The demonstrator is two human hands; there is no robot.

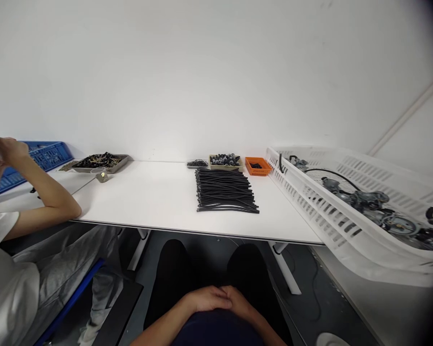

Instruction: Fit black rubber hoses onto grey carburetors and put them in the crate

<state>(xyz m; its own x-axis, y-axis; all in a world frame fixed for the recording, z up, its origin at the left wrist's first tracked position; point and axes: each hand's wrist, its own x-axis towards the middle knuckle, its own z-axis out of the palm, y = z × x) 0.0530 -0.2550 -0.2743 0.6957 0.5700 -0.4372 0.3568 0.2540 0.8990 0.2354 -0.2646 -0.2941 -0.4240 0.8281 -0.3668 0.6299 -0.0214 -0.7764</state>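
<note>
My left hand [209, 299] and my right hand [238, 302] rest clasped together in my lap, below the table edge. Their fingers are closed and overlap, partly hiding one another, and no object shows in them. On the white table [151, 197] in front of me lies a neat stack of black rubber hoses [224, 190]. Just behind it are a small dish of black rings [197, 164], a cream tray of dark and silvery small parts [225, 161] and an orange basket [258, 166] with black pieces inside.
To the right, a large white crate [310, 206] holds several metal carburetors [371, 202]. At the left sits another person [54, 202], elbow on the table, hands raised. Near them are a blue crate [50, 156], a metal tray of small parts [103, 162] and a cup-like object [101, 177].
</note>
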